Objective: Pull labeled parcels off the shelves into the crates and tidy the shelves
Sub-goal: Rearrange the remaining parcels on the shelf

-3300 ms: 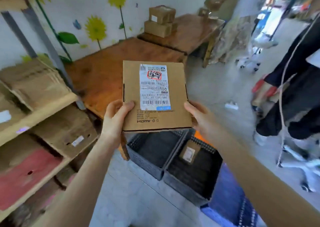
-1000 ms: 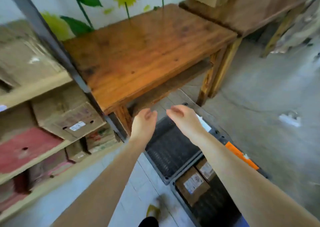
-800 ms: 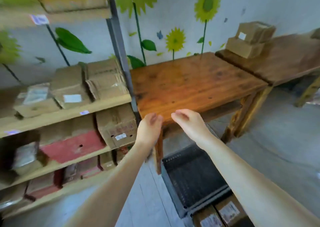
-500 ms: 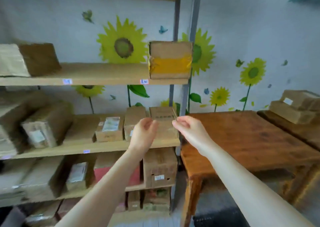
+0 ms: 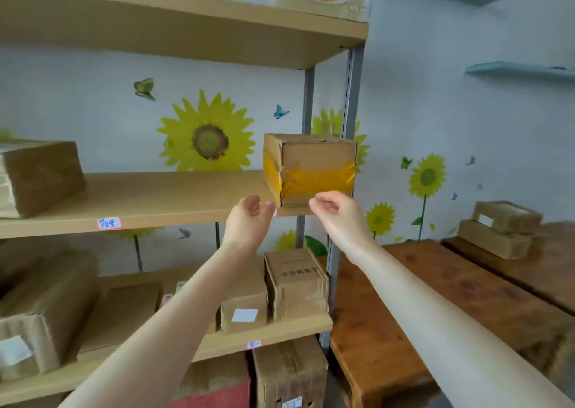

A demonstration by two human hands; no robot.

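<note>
One box [image 5: 309,168] is the target, a brown carton banded in yellow tape, sitting at the right end of the middle shelf [image 5: 149,200], hard by the grey upright post [image 5: 353,96]. Both hands are up in front of it and neither has hold of anything: the left hand [image 5: 249,219] is cupped open just below the box's near left corner, the right hand [image 5: 337,211] is loosely curled with thumb and fingers close together at its lower front edge. Whether either touches the cardboard I cannot tell.

The risk, as I judge it: the box sits right at the shelf's front lip, so a one-sided tug could tip it off before both palms are under it. That glossy tape looks slick too, a poor place to pinch. No label shows on the faces in view, so it may not be one to pull at all.

Around it, the post crowds the right hand's side. Far left on the same shelf lies another parcel [image 5: 37,177], well apart. Below, two cartons [image 5: 295,283] stand under the forearms, and the wooden table [image 5: 435,298] sits to the right. No crates are in view.
</note>
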